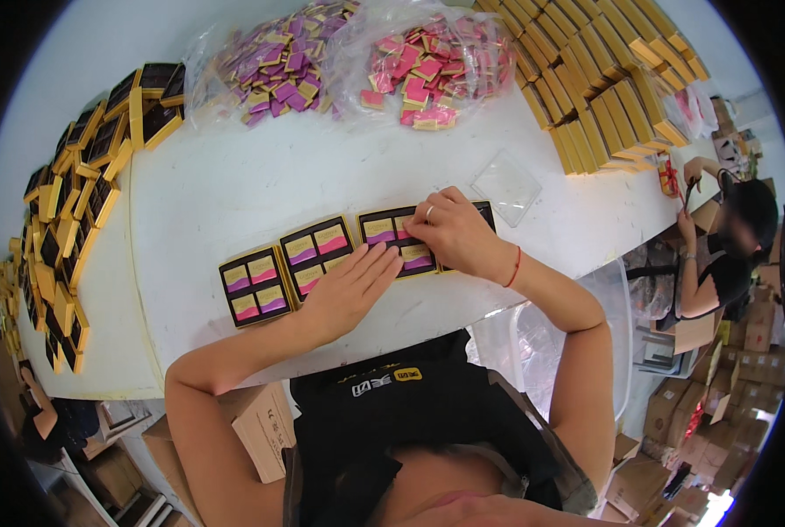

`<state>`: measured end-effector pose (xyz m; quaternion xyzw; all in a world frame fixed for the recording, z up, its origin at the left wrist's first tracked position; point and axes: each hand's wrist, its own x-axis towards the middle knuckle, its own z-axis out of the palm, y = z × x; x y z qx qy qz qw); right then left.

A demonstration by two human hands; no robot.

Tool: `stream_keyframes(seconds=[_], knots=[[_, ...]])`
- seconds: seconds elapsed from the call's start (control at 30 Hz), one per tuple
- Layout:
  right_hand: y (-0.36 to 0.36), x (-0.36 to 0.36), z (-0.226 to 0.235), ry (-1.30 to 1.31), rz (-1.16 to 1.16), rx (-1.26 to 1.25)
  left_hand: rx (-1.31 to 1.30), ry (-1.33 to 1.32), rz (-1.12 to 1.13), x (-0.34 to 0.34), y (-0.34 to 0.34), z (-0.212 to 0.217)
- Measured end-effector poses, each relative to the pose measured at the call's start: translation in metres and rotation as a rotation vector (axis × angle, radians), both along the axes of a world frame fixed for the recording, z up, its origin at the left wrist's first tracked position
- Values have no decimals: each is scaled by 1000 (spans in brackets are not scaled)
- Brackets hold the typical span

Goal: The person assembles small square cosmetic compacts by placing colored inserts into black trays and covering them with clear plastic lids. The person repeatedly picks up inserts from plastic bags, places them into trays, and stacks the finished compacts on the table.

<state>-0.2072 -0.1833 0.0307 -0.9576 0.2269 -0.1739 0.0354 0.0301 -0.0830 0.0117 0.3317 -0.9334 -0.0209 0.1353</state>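
Observation:
Several dark-lined gold boxes stand in a row before me. The leftmost box (pixel 234 310) holds wrapped chocolates, purple-and-gold and pink-and-gold, in its compartments; the second box (pixel 281 239) holds the same kinds. My left hand (pixel 350 294) lies flat, fingers stretched, over the second box's right side and the edge of the third box (pixel 363 217). In that third box, the bent fingers of my right hand (pixel 463 233) press together on a pink-and-gold wrapped chocolate (pixel 402 227). A purple-and-gold chocolate (pixel 379 230) sits beside it. My right hand hides much of the box at the right end.
Plastic bags of purple chocolates (pixel 287 66) and pink chocolates (pixel 423 66) lie at the back. Gold boxes (pixel 603 97) are stacked back right; dark open boxes (pixel 68 211) pile up at left. A clear plastic tray (pixel 507 186) lies right. A co-worker (pixel 717 246) is beyond.

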Motion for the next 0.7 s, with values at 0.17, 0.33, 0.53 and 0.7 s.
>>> stream_keyframes(seconds=[0.17,0.33,0.53,0.7], knots=[[-59,2,21,-8,-84,230,63,232,115,-3,-39,20],[-182,13,-4,-355,-559,149,-42,465,391,-13,-209,26],[-194,6,-25,-486,-569,317,27,511,468,-38,-297,0],[-192,-13,-31,-523,-513,262,-369,493,589,-71,-323,-14]])
